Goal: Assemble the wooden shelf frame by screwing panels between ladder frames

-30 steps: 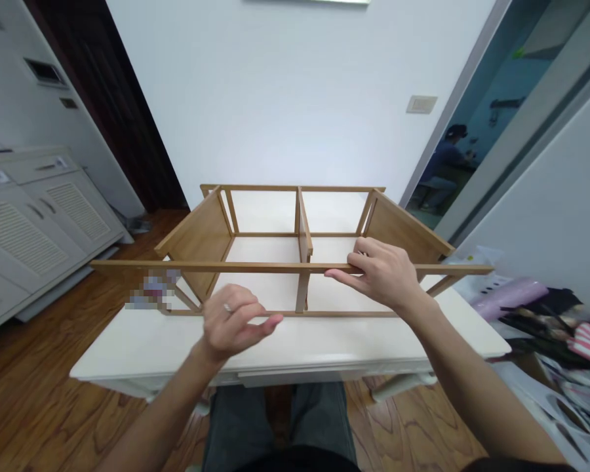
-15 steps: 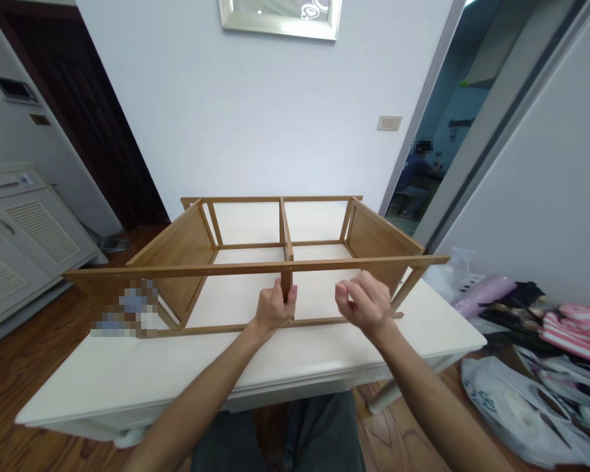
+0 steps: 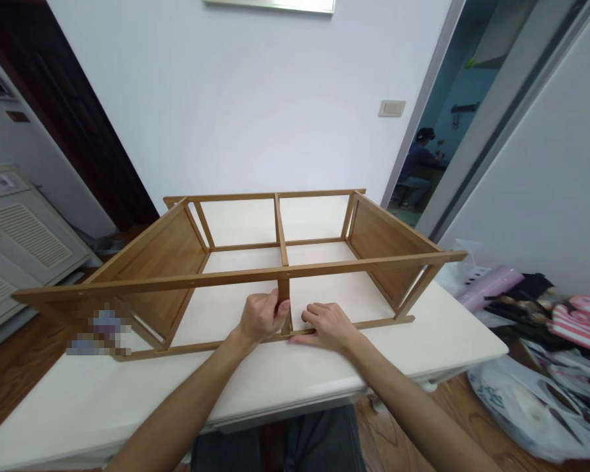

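Note:
A wooden shelf frame [image 3: 216, 279] lies on the white table [image 3: 417, 354], with a panel [image 3: 152, 262] at its left end and another panel [image 3: 388, 226] at its right end. Around the short middle post [image 3: 284, 287] at the front, my left hand [image 3: 260, 318] is closed. My right hand [image 3: 328, 328] grips the lower front rail [image 3: 383, 322] just right of that post, its thumb in front and its bent fingers on the inner side. The foot of the post shows between my two hands.
A person [image 3: 417, 160] sits in the room beyond the doorway at right. Plastic bags [image 3: 521, 406], a pink roll [image 3: 491, 288] and striped cloth [image 3: 580, 318] lie right of the table. A white cabinet [image 3: 24, 229] stands at left, and a wall [image 3: 236, 98] rises behind.
My right hand, a loose fist above the frame's right side before, has moved left and down onto the lower rail. My left hand stays on the post. The view has tilted down.

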Demonstrator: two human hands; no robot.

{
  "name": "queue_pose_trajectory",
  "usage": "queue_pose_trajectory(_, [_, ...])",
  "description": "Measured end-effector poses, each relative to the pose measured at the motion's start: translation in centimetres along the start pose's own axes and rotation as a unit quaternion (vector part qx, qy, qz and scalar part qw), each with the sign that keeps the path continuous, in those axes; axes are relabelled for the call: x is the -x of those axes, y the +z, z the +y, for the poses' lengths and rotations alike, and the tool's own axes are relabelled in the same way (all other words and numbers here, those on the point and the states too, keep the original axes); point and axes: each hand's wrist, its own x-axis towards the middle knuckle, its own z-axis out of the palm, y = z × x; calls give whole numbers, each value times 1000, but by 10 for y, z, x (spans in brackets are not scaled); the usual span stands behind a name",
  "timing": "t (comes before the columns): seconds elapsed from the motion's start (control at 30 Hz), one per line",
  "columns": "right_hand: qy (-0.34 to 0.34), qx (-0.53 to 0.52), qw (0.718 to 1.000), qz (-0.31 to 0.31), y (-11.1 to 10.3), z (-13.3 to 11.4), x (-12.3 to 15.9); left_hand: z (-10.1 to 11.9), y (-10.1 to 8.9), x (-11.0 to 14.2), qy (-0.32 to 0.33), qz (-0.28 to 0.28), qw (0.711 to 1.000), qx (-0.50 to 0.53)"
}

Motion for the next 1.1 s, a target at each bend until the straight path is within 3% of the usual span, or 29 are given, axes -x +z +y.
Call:
queue_pose_trajectory(0.27, [8,15,998,-62,6,4,5,24,-19,-18,53,34,998,17])
queue_pose_trajectory(0.43, [14,13,998,-63,7,11,10,37,-25,-27,60,31,998,10])
queue_pose_trajectory(0.63, [10,-4,1000,-12,3,10,8,39,-25,-27,52,32,998,-11])
queue_pose_trajectory(0.8, [69,10,993,91,-14,14,20,40,-25,-29,49,38,998,-11])
queue_pose_trajectory(0.9, [172,48,965,194,-36,25,50,42,-26,-30,47,40,998,-6])
queue_pose_trajectory(1.03, [362,115,861,337,-71,51,98,45,-26,-30,27,37,999,-7])
queue_pose_trajectory(1.1, [426,126,824,352,-83,66,113,47,-25,-30,11,36,999,-12])
